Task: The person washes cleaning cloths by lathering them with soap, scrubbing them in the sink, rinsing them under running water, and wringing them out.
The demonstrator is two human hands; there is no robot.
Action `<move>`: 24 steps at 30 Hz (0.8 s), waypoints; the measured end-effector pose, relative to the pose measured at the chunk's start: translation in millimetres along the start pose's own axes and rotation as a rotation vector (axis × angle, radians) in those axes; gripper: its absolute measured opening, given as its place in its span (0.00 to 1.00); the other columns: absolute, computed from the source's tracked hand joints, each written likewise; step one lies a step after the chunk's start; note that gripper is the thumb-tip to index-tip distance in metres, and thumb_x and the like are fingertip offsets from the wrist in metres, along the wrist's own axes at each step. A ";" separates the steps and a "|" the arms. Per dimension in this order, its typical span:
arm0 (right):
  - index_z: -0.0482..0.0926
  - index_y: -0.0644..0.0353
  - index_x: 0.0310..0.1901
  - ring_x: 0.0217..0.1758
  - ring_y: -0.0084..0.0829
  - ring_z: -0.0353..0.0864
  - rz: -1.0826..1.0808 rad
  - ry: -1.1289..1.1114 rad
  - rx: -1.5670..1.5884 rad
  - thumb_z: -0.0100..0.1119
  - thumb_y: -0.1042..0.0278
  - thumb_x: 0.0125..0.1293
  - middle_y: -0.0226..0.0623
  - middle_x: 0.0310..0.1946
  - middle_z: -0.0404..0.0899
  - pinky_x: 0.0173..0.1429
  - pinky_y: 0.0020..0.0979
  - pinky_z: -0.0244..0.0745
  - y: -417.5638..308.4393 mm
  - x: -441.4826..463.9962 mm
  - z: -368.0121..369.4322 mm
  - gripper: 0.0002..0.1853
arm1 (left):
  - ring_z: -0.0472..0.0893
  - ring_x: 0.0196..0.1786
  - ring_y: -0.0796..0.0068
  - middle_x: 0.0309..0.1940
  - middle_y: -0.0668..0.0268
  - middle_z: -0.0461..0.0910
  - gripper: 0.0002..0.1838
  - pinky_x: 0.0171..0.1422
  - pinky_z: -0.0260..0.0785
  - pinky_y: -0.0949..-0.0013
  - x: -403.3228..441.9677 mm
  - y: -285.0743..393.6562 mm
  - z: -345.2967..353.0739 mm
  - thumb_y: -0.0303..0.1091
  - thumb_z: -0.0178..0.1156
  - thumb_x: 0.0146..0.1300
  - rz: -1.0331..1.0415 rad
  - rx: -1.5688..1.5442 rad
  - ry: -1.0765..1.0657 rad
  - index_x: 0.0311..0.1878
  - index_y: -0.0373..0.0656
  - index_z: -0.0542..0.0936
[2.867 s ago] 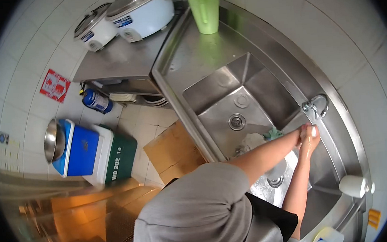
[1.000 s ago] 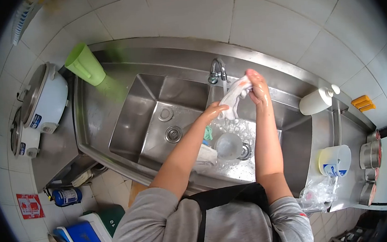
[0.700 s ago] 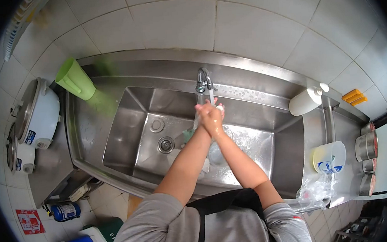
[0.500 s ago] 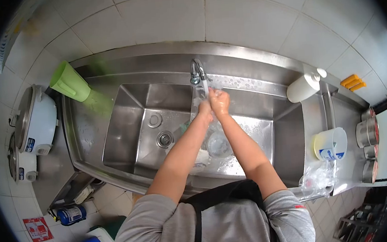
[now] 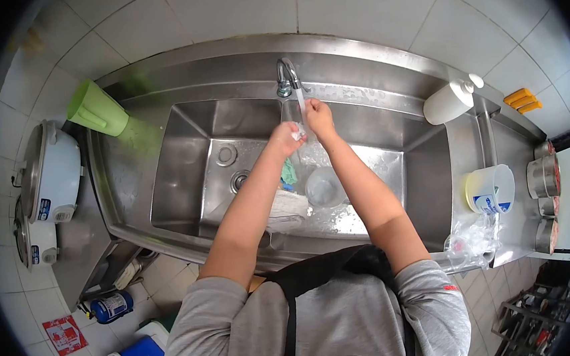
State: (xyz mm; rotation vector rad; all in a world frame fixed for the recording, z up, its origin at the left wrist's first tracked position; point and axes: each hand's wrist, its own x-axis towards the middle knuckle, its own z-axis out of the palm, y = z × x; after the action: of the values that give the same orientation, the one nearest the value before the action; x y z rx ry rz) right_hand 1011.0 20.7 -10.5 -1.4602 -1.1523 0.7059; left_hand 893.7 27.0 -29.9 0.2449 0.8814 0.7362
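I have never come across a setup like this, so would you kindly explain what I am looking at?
There is no machine: these are a person's own bare hands, seen by one camera worn on the head, looking forward and down.

The left hand and right hand are by the running water from the tap, above a metal sink. Around its middle are a cloudy bowl and a whitish cloth. A green jug is on the counter.

Something white shows at the left hand, possibly foam; I cannot tell whether either hand holds anything.
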 end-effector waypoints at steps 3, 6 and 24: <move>0.77 0.62 0.29 0.28 0.30 0.73 0.403 -0.263 0.632 0.52 0.61 0.60 0.38 0.26 0.75 0.34 0.31 0.68 -15.3 0.7 8.1 0.12 | 0.75 0.38 0.65 0.35 0.58 0.73 0.13 0.37 0.72 0.67 4.8 -13.9 -3.3 0.21 0.52 0.51 0.135 0.178 0.224 0.43 0.34 0.70; 0.77 0.64 0.29 0.28 0.27 0.74 0.332 -0.403 0.341 0.54 0.55 0.58 0.36 0.25 0.75 0.35 0.30 0.69 -33.3 -0.4 2.7 0.17 | 0.76 0.35 0.67 0.35 0.60 0.75 0.11 0.34 0.71 0.69 -6.2 -9.6 13.3 0.25 0.56 0.51 0.254 0.373 0.271 0.40 0.35 0.72; 0.80 0.58 0.19 0.20 0.48 0.73 0.156 0.162 -0.203 0.49 0.46 0.57 0.50 0.17 0.73 0.29 0.41 0.66 -25.2 0.6 -4.3 0.23 | 0.77 0.31 0.71 0.28 0.65 0.77 0.12 0.38 0.70 0.67 35.7 -15.8 33.1 0.44 0.52 0.59 0.165 0.080 -0.155 0.33 0.46 0.75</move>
State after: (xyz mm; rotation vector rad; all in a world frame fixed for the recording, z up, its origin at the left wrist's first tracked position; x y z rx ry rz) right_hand 1008.2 18.0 14.8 -1.7593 -1.0157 0.5770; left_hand 941.7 42.7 -38.5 0.4443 0.7494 0.8245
